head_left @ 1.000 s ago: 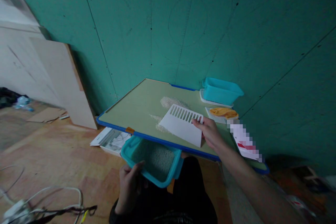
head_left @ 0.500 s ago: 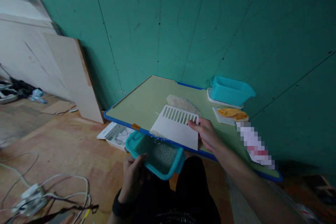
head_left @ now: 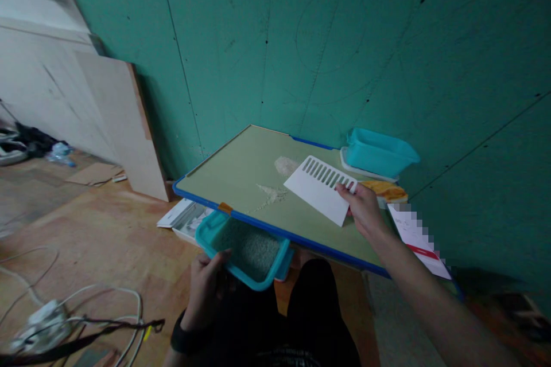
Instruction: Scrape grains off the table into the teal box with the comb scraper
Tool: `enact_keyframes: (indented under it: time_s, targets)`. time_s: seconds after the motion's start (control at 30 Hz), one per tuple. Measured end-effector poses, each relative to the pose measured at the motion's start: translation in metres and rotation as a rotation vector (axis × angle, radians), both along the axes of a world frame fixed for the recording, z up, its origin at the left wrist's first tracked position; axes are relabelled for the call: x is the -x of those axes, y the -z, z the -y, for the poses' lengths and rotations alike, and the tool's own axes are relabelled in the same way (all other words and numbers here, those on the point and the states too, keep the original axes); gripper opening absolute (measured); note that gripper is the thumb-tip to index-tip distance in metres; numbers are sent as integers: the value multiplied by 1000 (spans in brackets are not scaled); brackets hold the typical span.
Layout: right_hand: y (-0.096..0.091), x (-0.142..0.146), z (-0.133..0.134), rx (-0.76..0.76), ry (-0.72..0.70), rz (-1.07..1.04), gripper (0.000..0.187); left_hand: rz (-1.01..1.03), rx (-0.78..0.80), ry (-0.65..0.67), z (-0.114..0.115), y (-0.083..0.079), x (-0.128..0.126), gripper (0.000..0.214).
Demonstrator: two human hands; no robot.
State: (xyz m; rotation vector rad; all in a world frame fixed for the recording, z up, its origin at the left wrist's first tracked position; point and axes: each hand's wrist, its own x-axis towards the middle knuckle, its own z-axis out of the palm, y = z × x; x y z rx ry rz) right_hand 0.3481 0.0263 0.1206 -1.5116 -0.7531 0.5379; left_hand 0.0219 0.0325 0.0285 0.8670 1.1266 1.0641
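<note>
My left hand [head_left: 209, 278] grips the near left rim of a teal plastic bin [head_left: 258, 285], held just below the table's front edge. Small pale grains [head_left: 253, 249], like rice, cover its bottom. In my right hand [head_left: 365, 209] is a flat white plastic scraper [head_left: 316, 190] with a row of slots, tilted above the table [head_left: 228, 169]. Left of the scraper, a thin scatter of grains [head_left: 272, 196] trails toward the table's edge. A small grain pile [head_left: 284, 165] lies behind it, partly hidden by the scraper.
At the back right, another teal bin [head_left: 379, 152] stands on a white lid, with a folded yellow-orange cloth [head_left: 387, 190] in front. A printed sheet [head_left: 411, 232] lies at the right. An open white box [head_left: 185, 219] and a cabled power strip [head_left: 43, 324] are on the floor.
The scraper has moved right and away from the table's front edge, uncovering scattered grains. Grains were dropping into the bin earlier. The bin has shifted slightly left.
</note>
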Motion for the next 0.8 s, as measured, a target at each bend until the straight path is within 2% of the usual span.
enact_keyframes:
  time_s: [0.1, 0.23, 0.43, 0.57, 0.8]
  targets:
    - [3, 6, 2, 44, -56, -56, 45, 13, 23, -26, 0, 0, 3, 46]
    - [5, 19, 3, 78, -130, -120, 44, -14, 28, -14, 2, -3, 6, 50]
    - [12, 41, -19, 62, -229, -108, 41, 9, 23, -9, 0, -1, 6, 48]
    - [15, 57, -30, 65, -292, -106, 36, 18, 15, -11, 0, -5, 5, 48]
    - [12, 80, -25, 82, -397, -173, 36, 73, 26, -17, 0, -11, 3, 47]
